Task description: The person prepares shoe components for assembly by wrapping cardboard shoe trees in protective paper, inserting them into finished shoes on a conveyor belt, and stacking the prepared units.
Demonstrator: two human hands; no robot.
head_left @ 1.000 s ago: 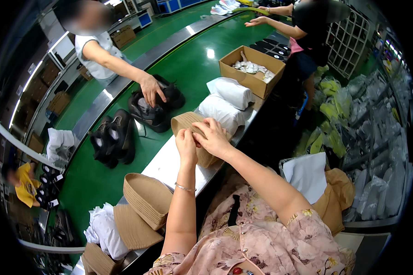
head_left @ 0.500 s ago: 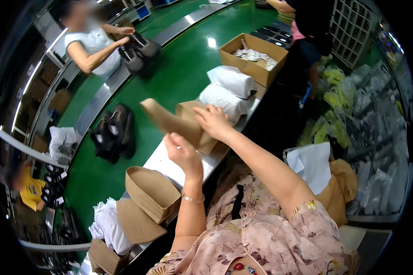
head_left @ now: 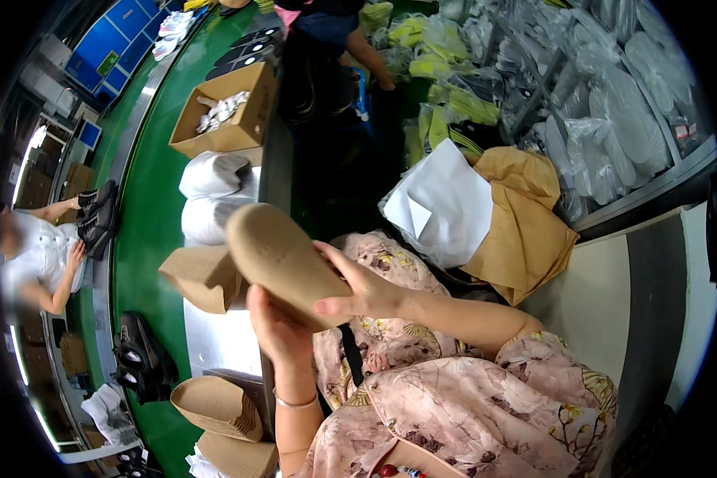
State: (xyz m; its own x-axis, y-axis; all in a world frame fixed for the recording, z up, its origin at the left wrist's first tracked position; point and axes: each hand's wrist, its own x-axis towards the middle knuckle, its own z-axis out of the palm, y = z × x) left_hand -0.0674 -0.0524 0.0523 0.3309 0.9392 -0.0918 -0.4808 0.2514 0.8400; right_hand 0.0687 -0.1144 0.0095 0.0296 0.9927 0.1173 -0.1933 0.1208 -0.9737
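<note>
Between my two hands is a tan, rounded, insole-shaped cardboard piece (head_left: 283, 255), tilted up in front of my body. My left hand (head_left: 283, 328) grips its lower left edge. My right hand (head_left: 364, 288) holds its right side, thumb across the lower end. Just left of it, a bent tan cardboard piece (head_left: 203, 277) rests on the metal ledge (head_left: 215, 338). Nearer to me on that ledge stand nested tan cardboard pieces (head_left: 211, 406), with another tan piece (head_left: 235, 454) beside them.
Two white-wrapped bundles (head_left: 207, 219) and an open cardboard box (head_left: 255, 107) line the ledge beyond. Dark shoes (head_left: 143, 358) sit on the green surface (head_left: 147, 275). At right are white paper (head_left: 446, 207), brown paper (head_left: 526, 207) and bagged insoles (head_left: 605, 135). A co-worker (head_left: 52, 255) holds shoes at left.
The view has turned to the right. My hands have moved from the tan cardboard on the ledge toward my body, and both now hold one piece raised.
</note>
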